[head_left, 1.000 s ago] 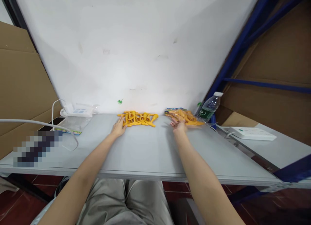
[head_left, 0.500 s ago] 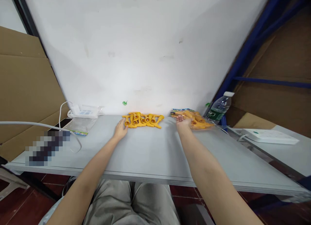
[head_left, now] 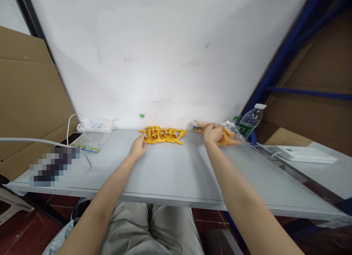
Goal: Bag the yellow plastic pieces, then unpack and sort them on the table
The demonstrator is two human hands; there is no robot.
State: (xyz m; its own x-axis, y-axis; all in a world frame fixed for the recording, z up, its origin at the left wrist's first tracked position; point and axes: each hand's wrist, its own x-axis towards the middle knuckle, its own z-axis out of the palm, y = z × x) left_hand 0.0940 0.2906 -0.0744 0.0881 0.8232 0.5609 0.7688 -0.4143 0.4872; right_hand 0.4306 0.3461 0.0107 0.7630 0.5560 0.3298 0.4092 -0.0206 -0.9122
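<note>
A pile of loose yellow plastic pieces (head_left: 162, 134) lies at the back middle of the grey table (head_left: 170, 170). My left hand (head_left: 138, 148) rests flat on the table, fingers spread, its tips touching the pile's left end. To the right, a clear bag of yellow pieces (head_left: 223, 134) lies near the wall. My right hand (head_left: 212, 133) is closed over the bag's left part, gripping it.
A water bottle (head_left: 249, 121) stands just right of the bag by a blue rack post. An empty clear bag (head_left: 89, 141), a white power strip (head_left: 93, 126) and a cable sit at the left. Another white power strip (head_left: 305, 154) lies on the right. Cardboard stands on both sides.
My right hand went from lying open beside the bag to closing on it. My left hand stayed at the pile's left end. The view has shifted slightly.
</note>
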